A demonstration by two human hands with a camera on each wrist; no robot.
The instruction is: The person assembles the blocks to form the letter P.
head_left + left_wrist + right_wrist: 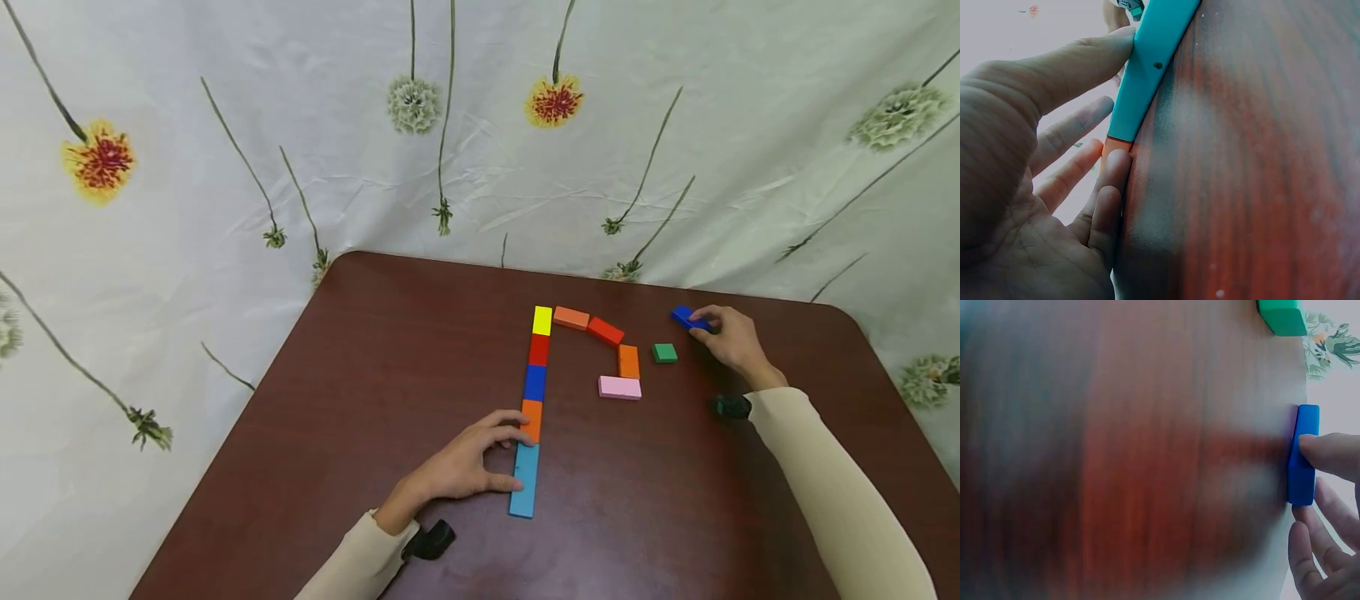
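Note:
My right hand (731, 337) pinches a blue block (1302, 462) at the far right of the table, the thumb pressing its near face in the right wrist view. My left hand (468, 458) touches a straight column of blocks, thumb at the light blue block (524, 483) and fingertips at the orange block (531, 421) above it. Farther up that column lie a blue block (535, 383), a red block (538, 350) and a yellow block (542, 320). From the yellow one, an orange-red block (572, 317), a red block (606, 331), an orange block (628, 362) and a pink block (619, 387) curve round.
A small green block (664, 353) lies apart, between the orange block of the curve and my right hand. The dark brown table (360, 367) has rounded far corners. Behind it hangs a white cloth (330, 100) with a flower print.

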